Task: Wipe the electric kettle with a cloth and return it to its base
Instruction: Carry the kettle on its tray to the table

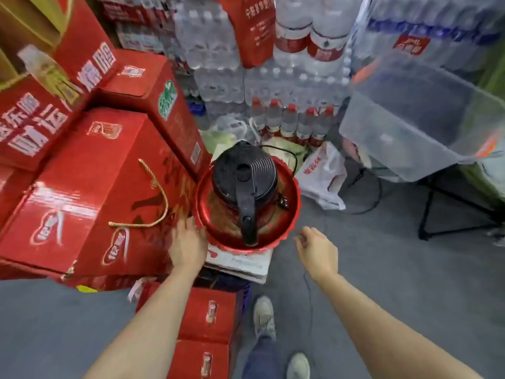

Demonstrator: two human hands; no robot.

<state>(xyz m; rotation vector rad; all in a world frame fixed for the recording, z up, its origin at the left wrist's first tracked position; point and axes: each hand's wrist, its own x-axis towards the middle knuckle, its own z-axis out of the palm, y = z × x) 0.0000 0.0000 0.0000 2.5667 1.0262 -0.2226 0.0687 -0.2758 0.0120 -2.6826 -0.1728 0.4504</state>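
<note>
A black electric kettle stands upright in a round red tray, its handle pointing toward me and a black cord trailing off behind it. My left hand reaches with relaxed fingers to the tray's near-left rim, beside a red carton; it holds nothing. My right hand hovers to the right of the tray, fingers loosely curled and empty, apart from the kettle. No cloth is in view. The kettle's base is hidden under its body.
Red gift cartons are stacked on the left. Packs of bottled water fill the back. A clear plastic bin sits on a black stand at the right. White plastic bags lie behind the tray. My feet stand on grey floor.
</note>
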